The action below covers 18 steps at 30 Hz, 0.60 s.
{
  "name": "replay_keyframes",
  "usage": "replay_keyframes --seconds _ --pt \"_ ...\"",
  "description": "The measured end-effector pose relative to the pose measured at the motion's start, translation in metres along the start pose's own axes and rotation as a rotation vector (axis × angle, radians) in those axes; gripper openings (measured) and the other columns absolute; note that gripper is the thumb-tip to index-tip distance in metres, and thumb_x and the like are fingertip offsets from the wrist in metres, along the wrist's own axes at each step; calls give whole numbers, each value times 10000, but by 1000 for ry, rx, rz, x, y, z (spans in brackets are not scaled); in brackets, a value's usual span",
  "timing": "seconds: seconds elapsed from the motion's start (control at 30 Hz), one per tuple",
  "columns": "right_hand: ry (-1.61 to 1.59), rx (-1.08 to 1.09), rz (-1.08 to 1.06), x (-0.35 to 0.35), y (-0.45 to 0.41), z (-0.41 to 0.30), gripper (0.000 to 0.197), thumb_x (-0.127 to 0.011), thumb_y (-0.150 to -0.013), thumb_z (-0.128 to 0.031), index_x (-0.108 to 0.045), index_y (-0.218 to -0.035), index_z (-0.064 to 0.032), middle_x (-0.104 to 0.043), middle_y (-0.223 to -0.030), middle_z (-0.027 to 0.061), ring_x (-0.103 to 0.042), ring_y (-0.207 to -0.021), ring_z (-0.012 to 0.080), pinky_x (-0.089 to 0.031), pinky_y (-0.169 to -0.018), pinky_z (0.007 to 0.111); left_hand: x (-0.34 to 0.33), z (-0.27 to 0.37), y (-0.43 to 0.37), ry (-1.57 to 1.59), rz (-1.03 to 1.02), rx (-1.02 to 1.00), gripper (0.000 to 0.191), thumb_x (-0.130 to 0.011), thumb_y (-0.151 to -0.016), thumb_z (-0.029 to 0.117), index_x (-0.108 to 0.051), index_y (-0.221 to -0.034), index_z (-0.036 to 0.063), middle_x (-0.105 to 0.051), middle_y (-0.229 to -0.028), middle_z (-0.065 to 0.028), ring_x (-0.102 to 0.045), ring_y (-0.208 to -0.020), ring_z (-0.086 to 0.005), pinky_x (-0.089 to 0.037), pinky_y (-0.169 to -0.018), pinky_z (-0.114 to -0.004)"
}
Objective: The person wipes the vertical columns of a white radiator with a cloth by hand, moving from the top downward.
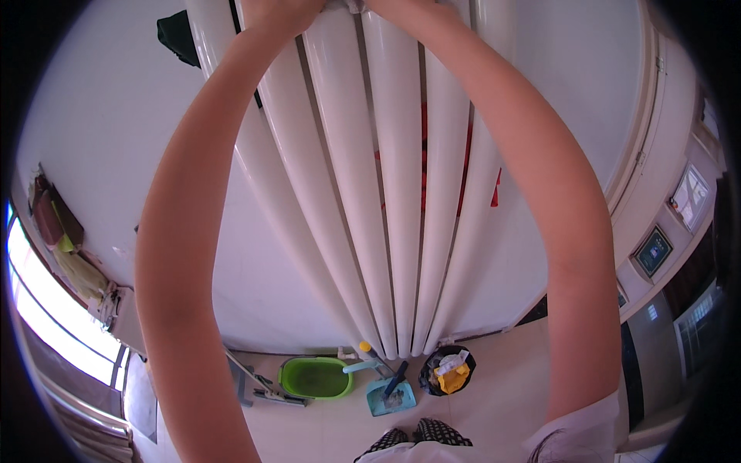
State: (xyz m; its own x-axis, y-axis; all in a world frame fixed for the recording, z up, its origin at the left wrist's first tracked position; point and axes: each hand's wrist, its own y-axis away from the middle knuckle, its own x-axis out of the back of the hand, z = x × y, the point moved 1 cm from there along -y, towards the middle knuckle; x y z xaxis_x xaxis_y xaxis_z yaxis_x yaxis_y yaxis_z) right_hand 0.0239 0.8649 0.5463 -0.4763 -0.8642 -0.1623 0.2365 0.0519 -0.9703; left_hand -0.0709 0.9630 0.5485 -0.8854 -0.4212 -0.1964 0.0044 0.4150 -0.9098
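Both my arms reach up along a tall white column radiator [399, 144]. At the top edge of the view, my left hand [283, 14] is at the radiator's upper left part. Opposite it, my right hand [408, 11] is over the columns on the right. A bunched greyish-white cloth [346, 6] shows between the hands and appears to touch both. The picture's edge cuts off the fingers, so their grip is hidden. Red material [425, 156] shows through the gaps behind the columns.
Below the radiator stand a green bucket [315, 377], a blue dustpan [392, 398] and a black-lined bin [447, 370] with waste. A squeegee-like floor tool [278, 396] lies left of them. Dark green cloth [178, 37] sticks out behind the radiator. A door frame [637, 139] is at right.
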Motion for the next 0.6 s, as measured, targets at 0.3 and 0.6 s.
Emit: replay_keyframes --seconds 0.3,0.6 --pt "49 -45 10 3 52 -24 558 -427 -877 -209 -299 -1384 -16 -333 -1422 153 -295 -1312 337 -190 -1081 507 23 15 41 110 45 -24 457 -475 -849 322 -487 -1245 94 -517 -1234 -156 -394 -1197 -381 -223 -1023 -534" --pt "43 -52 -16 11 87 -35 537 -425 -888 -217 -318 -1374 -17 -343 -1418 139 -300 -1311 323 -203 -1075 497 26 21 70 237 50 -29 440 -497 -838 327 -512 -1227 124 -521 -1239 -129 -409 -1186 -360 -238 -1005 -528"
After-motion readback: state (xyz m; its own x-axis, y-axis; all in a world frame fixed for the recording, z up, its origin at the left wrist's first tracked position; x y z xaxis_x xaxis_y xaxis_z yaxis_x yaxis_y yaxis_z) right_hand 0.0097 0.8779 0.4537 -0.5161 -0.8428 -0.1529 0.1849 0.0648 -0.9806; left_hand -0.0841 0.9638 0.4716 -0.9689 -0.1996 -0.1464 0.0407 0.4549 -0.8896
